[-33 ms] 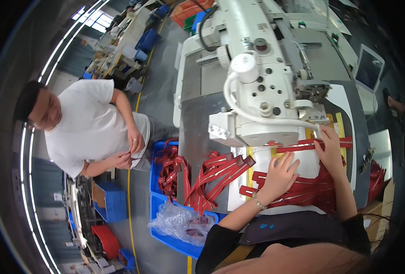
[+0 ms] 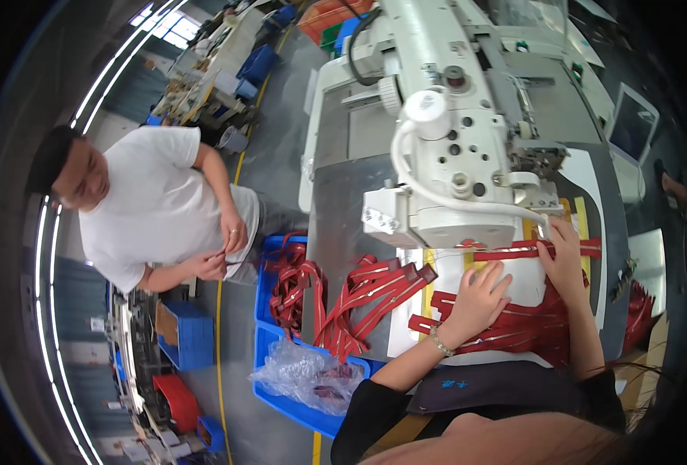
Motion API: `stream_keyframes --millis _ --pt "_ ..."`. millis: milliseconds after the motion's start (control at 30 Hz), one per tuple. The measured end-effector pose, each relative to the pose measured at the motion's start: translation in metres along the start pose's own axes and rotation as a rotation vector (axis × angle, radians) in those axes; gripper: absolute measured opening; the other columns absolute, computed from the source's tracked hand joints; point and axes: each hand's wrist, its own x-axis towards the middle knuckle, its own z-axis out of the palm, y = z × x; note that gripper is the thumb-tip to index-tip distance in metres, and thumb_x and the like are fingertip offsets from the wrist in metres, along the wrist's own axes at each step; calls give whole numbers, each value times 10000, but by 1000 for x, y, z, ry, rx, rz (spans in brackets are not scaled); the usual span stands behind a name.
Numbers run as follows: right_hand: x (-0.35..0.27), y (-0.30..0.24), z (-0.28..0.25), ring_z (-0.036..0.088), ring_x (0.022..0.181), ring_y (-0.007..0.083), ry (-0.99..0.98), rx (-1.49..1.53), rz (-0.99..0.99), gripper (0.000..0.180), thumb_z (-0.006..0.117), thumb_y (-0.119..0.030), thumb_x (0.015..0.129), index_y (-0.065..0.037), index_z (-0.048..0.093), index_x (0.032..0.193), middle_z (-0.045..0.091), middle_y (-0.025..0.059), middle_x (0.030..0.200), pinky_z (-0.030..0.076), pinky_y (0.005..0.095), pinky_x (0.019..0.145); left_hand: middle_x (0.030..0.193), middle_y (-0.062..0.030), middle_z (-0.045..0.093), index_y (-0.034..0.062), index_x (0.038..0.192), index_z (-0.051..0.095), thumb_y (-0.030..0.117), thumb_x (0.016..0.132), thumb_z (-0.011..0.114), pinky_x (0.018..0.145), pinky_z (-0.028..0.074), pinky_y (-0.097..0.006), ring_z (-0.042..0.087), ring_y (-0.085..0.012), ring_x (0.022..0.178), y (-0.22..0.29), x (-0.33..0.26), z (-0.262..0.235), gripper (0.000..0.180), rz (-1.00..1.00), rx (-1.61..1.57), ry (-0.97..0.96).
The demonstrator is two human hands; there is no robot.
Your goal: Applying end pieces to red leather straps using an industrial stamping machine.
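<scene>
My right hand (image 2: 565,262) rests on a long red strap (image 2: 514,253) that runs across the machine bed, with its fingertips close to the needle area of the white sewing machine (image 2: 452,155). Fingers spread, my left hand (image 2: 479,298) lies flat on the white plate (image 2: 444,271), at the edge of a pile of red straps (image 2: 514,329) lying in front of me. A bracelet sits on my left wrist. More red straps (image 2: 374,291) fan out to the left over the grey table (image 2: 339,225).
A blue bin (image 2: 270,329) at the table's left edge holds red straps and a crumpled clear plastic bag (image 2: 304,376). A person in a white shirt (image 2: 157,209) sits at the left, handling something small. A screen (image 2: 631,124) stands at the right.
</scene>
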Motion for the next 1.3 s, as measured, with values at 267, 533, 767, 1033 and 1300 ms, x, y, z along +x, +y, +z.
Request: stream_keyframes --millis 267,533,767,1033,1300 --pt "-14 14 16 522 998 329 49 30 -27 211 615 -2 796 11 612 1007 556 145 1050 409 397 874 1161 -111 548 54 1103 585 144 802 667 911 390 -379 544 -241 1081 -2 0 0 324 188 -212 86" --pt "-14 15 21 527 985 315 30 119 28 153 610 11 811 -3 624 962 559 141 1010 405 386 877 1046 -81 562 55 996 602 90 766 676 840 422 -353 563 -222 999 -2 1 -3 244 247 -334 86" --pt "-11 12 18 527 990 319 -19 95 19 161 609 6 813 -24 607 971 566 139 1033 404 386 875 972 -50 584 54 959 617 94 788 667 796 430 -337 579 -196 927 -8 1 -4 182 250 -359 130" --pt "4 -11 22 490 1030 354 -103 104 26 243 579 -43 844 -39 573 1087 568 160 1059 378 403 906 916 -43 596 46 983 626 95 796 663 763 427 -340 579 -195 846 -15 -1 -8 197 240 -356 129" --pt "2 25 51 466 1097 378 -125 -127 -72 366 596 -92 837 -44 550 1196 517 195 1204 308 493 953 852 -42 637 57 949 649 89 782 687 719 438 -325 591 -203 762 -8 6 -10 174 251 -379 138"
